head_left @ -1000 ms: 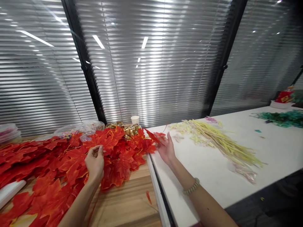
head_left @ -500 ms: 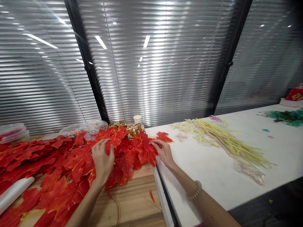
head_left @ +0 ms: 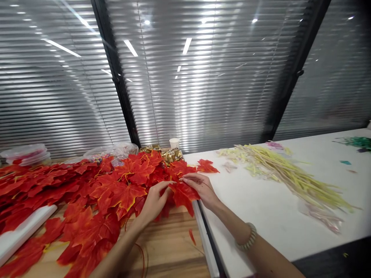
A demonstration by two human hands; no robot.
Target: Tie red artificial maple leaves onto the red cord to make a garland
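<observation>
A red artificial maple leaf (head_left: 184, 194) hangs between my hands at the right end of a leaf pile. My left hand (head_left: 156, 200) is closed, thumb and fingertips pinched at the leaf's upper left edge. My right hand (head_left: 203, 190), with a beaded bracelet (head_left: 248, 236) on its wrist, pinches the same leaf near its top. The exact grip points are partly hidden by fingers. The heaped red maple leaves (head_left: 121, 189) spread leftward over the wooden tabletop (head_left: 162, 247). A single leaf (head_left: 207, 166) lies just beyond my right hand.
Gold packets (head_left: 172, 155) and a white paper cup (head_left: 174, 143) stand behind the pile. Yellow-green strips (head_left: 290, 172) lie on the white table (head_left: 249, 208) at right. A white bar (head_left: 26, 231) rests at left. Blinds (head_left: 185, 96) close off the back.
My left hand has moved right from over the pile and closed at the leaf by my right hand. The view has shifted slightly left.
</observation>
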